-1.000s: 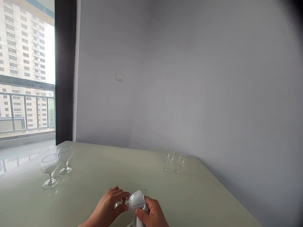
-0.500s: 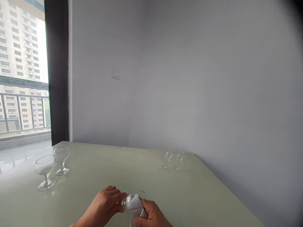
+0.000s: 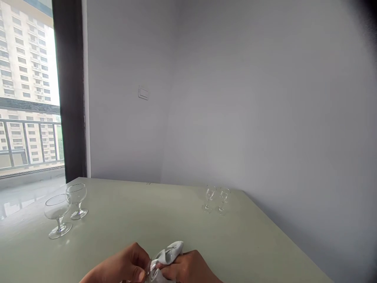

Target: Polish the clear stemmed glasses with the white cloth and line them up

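Observation:
At the bottom of the head view, my left hand (image 3: 131,262) pinches a clear drinking glass (image 3: 152,266), which is partly hidden by fingers and fabric. A white cloth (image 3: 175,247) is bunched over and around the glass. My right hand (image 3: 187,268) is closed on this cloth and presses it to the glass. Both hands are low over the near part of the pale green table (image 3: 132,212). The lower part of the glass is cut off or covered.
Two wide stemmed glasses, a nearer one (image 3: 59,214) and a farther one (image 3: 77,196), stand upright at the left. Two smaller stemmed glasses, one left (image 3: 209,194) and one right (image 3: 224,196), stand at the back right. Grey walls (image 3: 235,98) border the table.
Both hands have drawn a little lower and the glass has turned. The cloth now sticks up beyond my right hand, whose fingers have pushed further over the glass.

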Motion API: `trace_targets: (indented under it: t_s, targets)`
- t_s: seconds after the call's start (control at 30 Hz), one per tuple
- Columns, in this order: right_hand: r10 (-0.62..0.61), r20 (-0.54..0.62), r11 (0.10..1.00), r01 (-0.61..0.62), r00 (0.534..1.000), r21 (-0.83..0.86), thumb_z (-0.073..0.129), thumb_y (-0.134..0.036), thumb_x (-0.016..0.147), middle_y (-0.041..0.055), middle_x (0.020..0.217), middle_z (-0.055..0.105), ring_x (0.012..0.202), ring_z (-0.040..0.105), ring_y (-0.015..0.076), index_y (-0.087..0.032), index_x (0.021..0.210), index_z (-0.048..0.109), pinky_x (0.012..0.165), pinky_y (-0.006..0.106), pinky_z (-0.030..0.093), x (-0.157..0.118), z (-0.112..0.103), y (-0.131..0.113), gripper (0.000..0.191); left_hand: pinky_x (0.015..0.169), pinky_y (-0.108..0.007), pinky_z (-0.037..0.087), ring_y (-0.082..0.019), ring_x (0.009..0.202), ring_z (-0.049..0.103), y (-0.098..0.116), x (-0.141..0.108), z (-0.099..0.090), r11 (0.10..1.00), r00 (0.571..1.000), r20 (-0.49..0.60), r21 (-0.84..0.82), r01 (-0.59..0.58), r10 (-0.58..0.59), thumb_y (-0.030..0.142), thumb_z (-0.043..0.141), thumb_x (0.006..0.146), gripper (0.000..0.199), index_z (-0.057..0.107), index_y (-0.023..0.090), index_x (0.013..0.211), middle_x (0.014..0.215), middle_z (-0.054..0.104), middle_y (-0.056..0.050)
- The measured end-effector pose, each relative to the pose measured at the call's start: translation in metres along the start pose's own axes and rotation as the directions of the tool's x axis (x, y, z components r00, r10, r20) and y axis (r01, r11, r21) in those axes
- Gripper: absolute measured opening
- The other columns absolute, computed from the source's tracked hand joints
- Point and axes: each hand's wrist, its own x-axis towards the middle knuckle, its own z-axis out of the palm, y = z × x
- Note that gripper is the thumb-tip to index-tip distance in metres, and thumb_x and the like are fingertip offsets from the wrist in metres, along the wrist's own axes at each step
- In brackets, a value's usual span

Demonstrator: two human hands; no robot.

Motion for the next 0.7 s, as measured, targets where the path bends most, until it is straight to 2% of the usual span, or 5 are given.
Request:
trace_targets:
  t_s: [0.13,0.33,0.57,0.63,0.7]
  targets:
    - [0.055,-0.074,0.998,-0.056,0.996,-0.011,0.050,-0.037,0.085,0.0006,0.088,0.074,0.071,0.068,0.0154,-0.029,0.105,0.067,0.062,0.020,0.048,-0.003,-0.019,-0.007,0.027,0.033,-0.019,0.018,-0.005,0.032,0.037,-0.010,0.006,0.003,0.995,0.999,-0.027,-0.099,-0.020,0.017,0.063,0.073,0.048,0.051,0.061,0.013,0.054,0.039,0.047,0.004]
    - [0.012,-0.256,1.000,-0.006,0.967,0.024,0.050,-0.027,0.085,-0.0013,0.081,0.074,0.065,0.067,0.0131,-0.033,0.099,0.069,0.063,0.020,0.050,-0.003,-0.028,-0.008,0.024,0.034,-0.018,0.017,-0.004,0.035,0.042,-0.011,0.008,0.007,0.982,1.000,-0.018,-0.186,-0.021,0.018,0.059,0.077,0.046,0.060,0.070,0.011,0.081,0.049,0.053,0.003]
    - [0.139,-0.211,0.989,-0.125,0.967,0.080,0.048,-0.014,0.080,0.0038,0.082,0.073,0.069,0.064,0.0167,-0.024,0.098,0.068,0.065,0.024,0.047,-0.009,-0.036,0.006,0.030,0.037,-0.020,0.015,-0.004,0.037,0.040,-0.013,0.006,0.002,0.977,0.997,-0.070,-0.205,-0.058,0.045,0.051,0.078,0.052,0.048,0.068,0.013,0.079,0.051,0.055,0.002]
    - [0.266,-0.288,0.949,-0.198,0.920,0.243,0.049,-0.014,0.079,0.0040,0.088,0.072,0.075,0.064,0.0174,-0.023,0.098,0.068,0.069,0.024,0.047,-0.012,-0.034,0.014,0.029,0.039,-0.020,0.016,-0.004,0.039,0.037,-0.016,0.005,-0.002,0.968,0.992,-0.105,-0.236,-0.088,0.064,0.051,0.078,0.053,0.049,0.068,0.014,0.083,0.051,0.053,0.003]
    - [0.458,-0.362,0.851,-0.282,0.812,0.444,0.051,-0.023,0.081,0.0039,0.083,0.070,0.072,0.062,0.0173,-0.020,0.095,0.068,0.066,0.024,0.046,-0.014,-0.028,0.022,0.023,0.043,-0.020,0.021,-0.005,0.046,0.039,-0.017,0.006,-0.003,0.957,0.977,-0.191,-0.252,-0.142,0.094,0.051,0.076,0.056,0.047,0.067,0.015,0.085,0.054,0.053,0.004]
